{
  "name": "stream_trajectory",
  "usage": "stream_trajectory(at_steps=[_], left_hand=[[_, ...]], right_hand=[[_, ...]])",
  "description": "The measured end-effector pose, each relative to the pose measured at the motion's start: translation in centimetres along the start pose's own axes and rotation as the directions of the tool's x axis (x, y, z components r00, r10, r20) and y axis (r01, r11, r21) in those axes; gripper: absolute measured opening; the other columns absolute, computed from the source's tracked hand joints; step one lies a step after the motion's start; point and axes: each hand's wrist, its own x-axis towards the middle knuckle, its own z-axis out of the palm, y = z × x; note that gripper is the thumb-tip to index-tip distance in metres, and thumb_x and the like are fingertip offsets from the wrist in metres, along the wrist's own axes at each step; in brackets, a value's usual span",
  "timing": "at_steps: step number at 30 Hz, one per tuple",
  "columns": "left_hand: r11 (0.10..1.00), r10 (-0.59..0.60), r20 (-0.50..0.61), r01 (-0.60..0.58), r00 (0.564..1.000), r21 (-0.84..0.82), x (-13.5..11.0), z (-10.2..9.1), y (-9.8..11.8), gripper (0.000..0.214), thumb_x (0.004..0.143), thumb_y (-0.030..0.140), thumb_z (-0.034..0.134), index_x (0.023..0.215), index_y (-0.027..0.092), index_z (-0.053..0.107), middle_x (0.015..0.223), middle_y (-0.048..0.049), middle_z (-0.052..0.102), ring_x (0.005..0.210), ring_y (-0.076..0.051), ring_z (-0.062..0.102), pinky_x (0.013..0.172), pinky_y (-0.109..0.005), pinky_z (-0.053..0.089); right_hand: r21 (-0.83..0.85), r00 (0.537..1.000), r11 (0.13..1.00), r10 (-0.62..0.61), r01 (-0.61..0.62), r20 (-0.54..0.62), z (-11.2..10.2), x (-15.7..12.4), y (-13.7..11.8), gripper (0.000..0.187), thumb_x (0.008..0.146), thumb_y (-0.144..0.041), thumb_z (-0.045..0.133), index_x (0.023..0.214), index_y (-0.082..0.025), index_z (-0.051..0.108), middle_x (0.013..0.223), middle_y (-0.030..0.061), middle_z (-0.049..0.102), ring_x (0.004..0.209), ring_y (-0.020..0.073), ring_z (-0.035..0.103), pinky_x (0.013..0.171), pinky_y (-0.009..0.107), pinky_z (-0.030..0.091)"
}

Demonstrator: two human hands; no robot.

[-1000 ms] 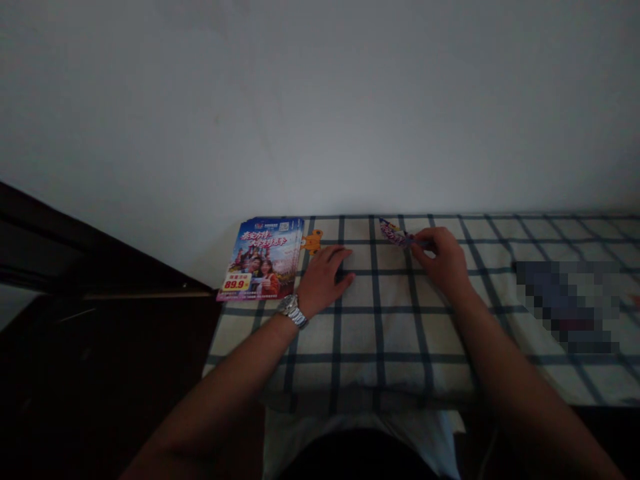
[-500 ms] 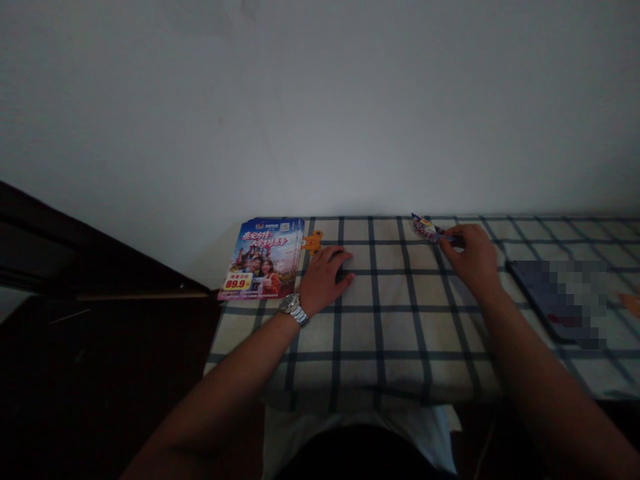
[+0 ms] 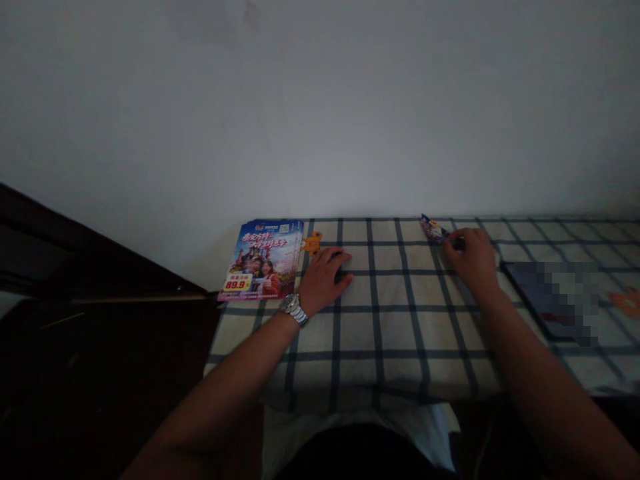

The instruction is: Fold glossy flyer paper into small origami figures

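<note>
My right hand (image 3: 469,259) pinches a small folded piece of colourful paper (image 3: 433,229) near the far edge of the checked cloth (image 3: 390,327), close to the wall. My left hand (image 3: 324,278), with a metal watch at the wrist, lies flat with fingers stretched on the cloth. It rests just right of a stack of colourful flyers (image 3: 263,259). A small orange folded figure (image 3: 312,243) sits between the flyers and my left fingers.
A blurred dark flat thing (image 3: 555,300) lies on the cloth at the right, with an orange scrap (image 3: 629,301) beyond it. A dark wooden frame (image 3: 75,267) runs along the left. A plain white wall stands right behind the cloth.
My right hand has carried the folded colourful paper to the right along the far edge of the cloth. My left hand has stayed flat in place.
</note>
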Motion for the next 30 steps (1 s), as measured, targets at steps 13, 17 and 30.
stream_trajectory(at_steps=[13,17,30], left_hand=[[1.0,-0.008,0.003,0.008,1.0,-0.008,0.0,0.0,0.0,0.042,0.095,0.036,0.066,0.135,0.023,0.06,0.141,-0.0096,0.054,0.132,-0.029,0.05,0.117,-0.05,0.042],[1.0,-0.003,0.006,0.003,1.0,-0.007,0.0,-0.1,0.1,0.042,0.095,0.036,0.066,0.135,0.023,0.06,0.141,-0.0093,0.054,0.133,-0.029,0.05,0.117,-0.05,0.042],[1.0,-0.004,0.002,0.004,1.0,-0.014,-0.1,-0.2,0.1,0.042,0.094,0.034,0.067,0.134,0.023,0.06,0.141,-0.0087,0.053,0.133,-0.029,0.05,0.118,-0.05,0.041]], right_hand=[[-0.021,0.988,0.99,-0.143,0.142,-0.063,-1.7,0.1,-1.0,0.021,0.09,-0.038,0.063,0.104,-0.023,0.064,0.098,0.0093,0.066,0.083,0.0256,0.062,0.079,0.04,0.052],[0.089,0.978,0.975,-0.206,0.203,0.033,-1.7,-0.2,-3.6,0.018,0.092,-0.034,0.062,0.106,-0.022,0.064,0.098,0.0094,0.069,0.085,0.0255,0.066,0.079,0.039,0.053],[0.38,0.853,0.87,-0.434,0.313,0.289,1.8,-3.4,-9.9,0.011,0.097,-0.026,0.057,0.101,-0.024,0.066,0.099,0.0078,0.071,0.092,0.0254,0.068,0.082,0.04,0.055]])
